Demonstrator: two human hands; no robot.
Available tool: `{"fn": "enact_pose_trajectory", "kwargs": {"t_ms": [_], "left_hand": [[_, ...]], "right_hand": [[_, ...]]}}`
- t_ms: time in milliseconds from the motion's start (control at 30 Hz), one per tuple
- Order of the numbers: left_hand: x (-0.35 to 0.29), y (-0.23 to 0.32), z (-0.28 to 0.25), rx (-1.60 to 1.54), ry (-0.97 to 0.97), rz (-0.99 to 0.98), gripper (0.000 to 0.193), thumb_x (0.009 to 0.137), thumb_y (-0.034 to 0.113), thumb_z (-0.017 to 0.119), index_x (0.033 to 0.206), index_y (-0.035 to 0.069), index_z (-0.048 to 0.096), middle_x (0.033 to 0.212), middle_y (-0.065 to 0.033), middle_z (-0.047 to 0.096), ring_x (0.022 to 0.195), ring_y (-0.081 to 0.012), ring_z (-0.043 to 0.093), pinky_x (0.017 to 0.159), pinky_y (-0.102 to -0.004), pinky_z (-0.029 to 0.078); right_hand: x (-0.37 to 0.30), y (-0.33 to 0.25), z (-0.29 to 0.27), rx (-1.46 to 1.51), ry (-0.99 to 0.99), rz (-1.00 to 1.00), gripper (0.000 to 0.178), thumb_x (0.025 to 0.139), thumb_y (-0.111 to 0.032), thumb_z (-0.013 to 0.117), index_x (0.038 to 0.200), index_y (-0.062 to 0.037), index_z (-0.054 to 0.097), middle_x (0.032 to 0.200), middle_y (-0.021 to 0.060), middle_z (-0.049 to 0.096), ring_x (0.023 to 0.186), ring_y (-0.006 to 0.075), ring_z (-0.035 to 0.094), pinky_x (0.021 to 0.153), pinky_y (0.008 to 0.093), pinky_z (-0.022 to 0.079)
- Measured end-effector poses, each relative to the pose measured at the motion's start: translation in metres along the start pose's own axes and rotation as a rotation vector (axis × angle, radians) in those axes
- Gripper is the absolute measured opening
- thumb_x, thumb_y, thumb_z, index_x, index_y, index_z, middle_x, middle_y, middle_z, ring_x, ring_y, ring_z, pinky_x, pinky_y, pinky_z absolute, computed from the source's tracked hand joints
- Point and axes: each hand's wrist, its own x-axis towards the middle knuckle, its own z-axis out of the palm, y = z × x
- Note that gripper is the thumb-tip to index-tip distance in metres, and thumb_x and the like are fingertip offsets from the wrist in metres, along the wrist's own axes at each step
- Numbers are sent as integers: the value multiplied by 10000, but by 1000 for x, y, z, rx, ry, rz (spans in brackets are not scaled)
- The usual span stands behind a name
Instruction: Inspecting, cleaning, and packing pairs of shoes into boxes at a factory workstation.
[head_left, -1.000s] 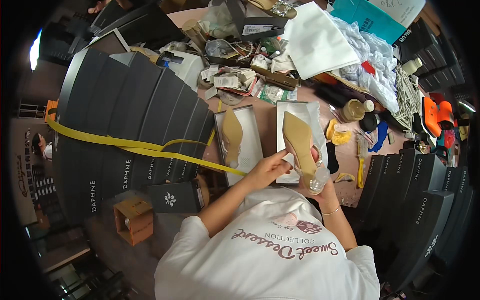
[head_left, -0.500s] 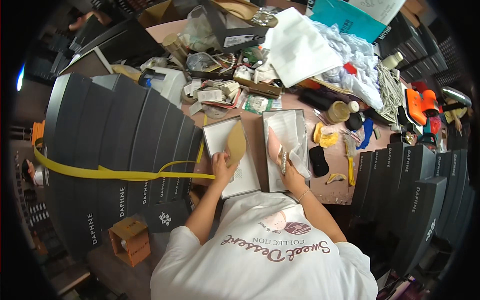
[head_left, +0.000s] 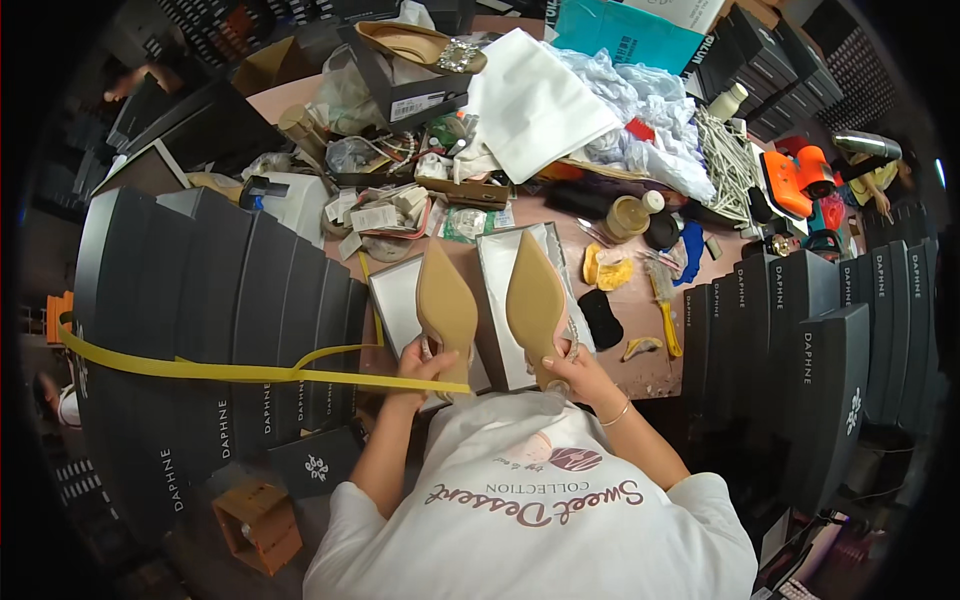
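A pointed shoe [head_left: 447,300] is gripped by its rear part in my left hand [head_left: 428,368], tan sole facing up. My right hand [head_left: 577,375] is closed on the matching pointed shoe [head_left: 537,290], whose sole also faces up; a sparkly strap shows by the fingers. Both toes point away from me, side by side. Beneath them lie an open shoebox half [head_left: 397,290] on the left and another [head_left: 553,245] on the right, lined with white tissue paper [head_left: 500,262]. The shoes hide much of both.
Dark shoeboxes stand stacked at left [head_left: 190,290] and right [head_left: 835,370]. A yellow strap [head_left: 230,372] stretches across the left stack up to my left wrist. Beyond lie white paper [head_left: 540,105], a capped jar [head_left: 627,217], a yellow-handled brush [head_left: 667,320] and a black pad [head_left: 601,318].
The right shoe has come up out of the tissue-lined box half and turned sole up. Both shoes are now held next to each other. The view has shifted slightly.
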Motion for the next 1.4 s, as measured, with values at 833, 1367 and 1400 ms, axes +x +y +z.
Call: {"fn": "enact_pose_trajectory", "kwargs": {"t_ms": [833, 1367, 1400], "left_hand": [[-23, -24, 102, -105, -201, -231, 347, 788, 13, 642, 1119, 36, 541, 1027, -44, 595, 956, -135, 576, 846, -299, 460], [-7, -19, 57, -12, 242, 33, 302, 844, 13, 556, 1143, -10, 521, 1011, -85, 618, 881, -183, 622, 788, -323, 509], [-2, -16, 40, 59, 320, 54, 273, 849, 6, 588, 1119, -1, 543, 1022, -69, 614, 880, -139, 602, 764, -267, 491]], "right_hand": [[-50, 30, -33, 534, -106, -15, 433, 805, -181, 684, 1171, -14, 526, 1015, 94, 600, 914, 203, 599, 800, 328, 500], [-100, -23, -107, -59, 538, -77, 307, 859, -89, 559, 1125, 54, 508, 882, 128, 646, 820, 237, 666, 734, 327, 552], [-106, -10, -144, -409, 719, -120, 279, 853, -99, 574, 1073, 70, 543, 963, 125, 630, 857, 206, 647, 753, 299, 526]]}}
